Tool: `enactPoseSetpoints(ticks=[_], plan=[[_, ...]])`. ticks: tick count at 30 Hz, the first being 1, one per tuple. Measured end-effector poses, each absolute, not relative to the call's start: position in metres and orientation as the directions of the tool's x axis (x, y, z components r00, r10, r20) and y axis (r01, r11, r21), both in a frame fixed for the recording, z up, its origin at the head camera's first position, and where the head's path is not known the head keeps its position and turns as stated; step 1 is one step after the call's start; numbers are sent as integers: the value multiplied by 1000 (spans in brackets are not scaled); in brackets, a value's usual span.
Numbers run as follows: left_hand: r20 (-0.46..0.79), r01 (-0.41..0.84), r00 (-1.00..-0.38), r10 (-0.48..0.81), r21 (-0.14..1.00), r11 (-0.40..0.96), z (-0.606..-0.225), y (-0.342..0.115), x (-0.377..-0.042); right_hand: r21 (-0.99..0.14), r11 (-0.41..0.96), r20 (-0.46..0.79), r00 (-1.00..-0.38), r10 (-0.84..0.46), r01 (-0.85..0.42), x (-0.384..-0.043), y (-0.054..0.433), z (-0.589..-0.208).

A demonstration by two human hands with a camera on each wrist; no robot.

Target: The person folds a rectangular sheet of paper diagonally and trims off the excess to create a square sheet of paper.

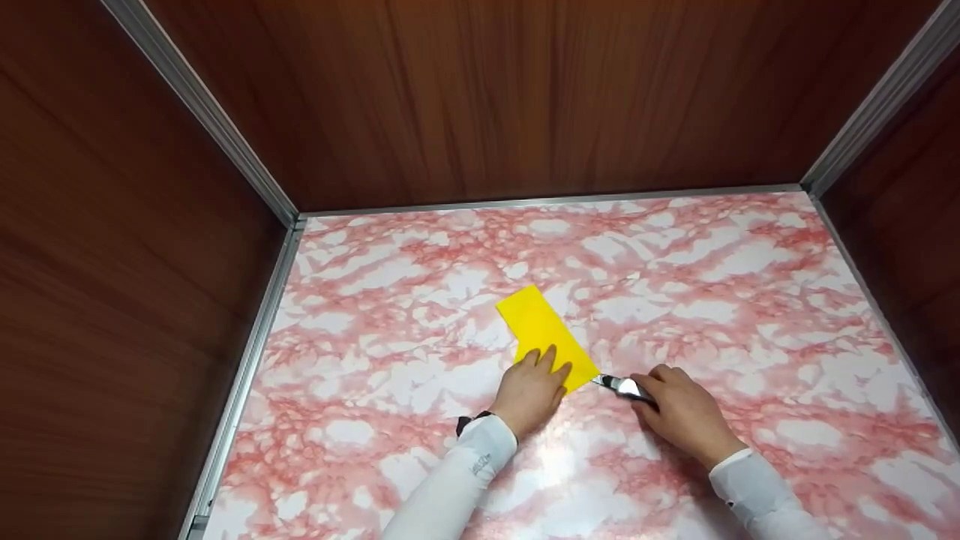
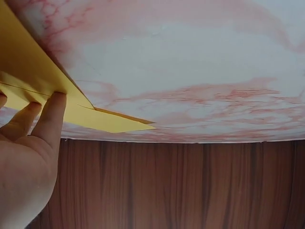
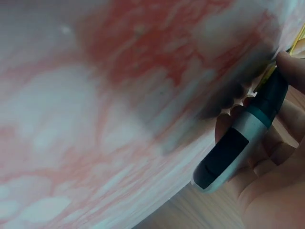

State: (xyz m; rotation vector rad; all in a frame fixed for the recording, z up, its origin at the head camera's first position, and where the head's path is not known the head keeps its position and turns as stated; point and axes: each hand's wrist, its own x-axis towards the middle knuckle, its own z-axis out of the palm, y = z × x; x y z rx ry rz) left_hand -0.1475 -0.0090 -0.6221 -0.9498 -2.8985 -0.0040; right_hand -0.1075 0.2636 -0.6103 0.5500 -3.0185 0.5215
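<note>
A yellow sheet of folded paper [image 1: 544,326] lies on the marbled tabletop, bent in an L shape. My left hand [image 1: 531,391] presses on its near part with spread fingers. Up close in the left wrist view, the fingertips rest along a crease of the paper [image 2: 35,57], and one layer lifts a little. To the right, my right hand [image 1: 686,412] grips a utility knife [image 1: 628,388], its front end at the paper's right corner. The right wrist view shows the knife's silver and black handle [image 3: 255,126] lying across the curled fingers; the blade is hardly visible there.
The pink and white marbled tabletop [image 1: 420,457] surrounds the paper. Dark wood-grain panels [image 1: 487,97] stand at the back and on both sides, with metal strips [image 1: 247,352] along the table's edges.
</note>
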Motion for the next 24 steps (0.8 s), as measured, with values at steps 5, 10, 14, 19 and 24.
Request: enactPoseSetpoints(ticks=[5,10,14,19,24], plan=[[59,598,-800,598,-15,801,-622,-10,-149,-311,880,78,-932,-353,-359,-105,263,-607],[72,602,-795,602,-24,798,-620,-10,-149,-293,888,86,-935,-345,-355,-102,262,-606],[90,603,-792,604,-37,797,-621,-10,-149,-288,888,95,-933,-346,-359,-102,261,-607],[121,610,-783,610,-37,791,-622,-11,-149,-296,882,95,-930,-355,-367,-103,261,-606],[121,611,-783,610,-27,791,-623,-10,-149,-295,880,85,-928,-363,-371,-104,262,-605]])
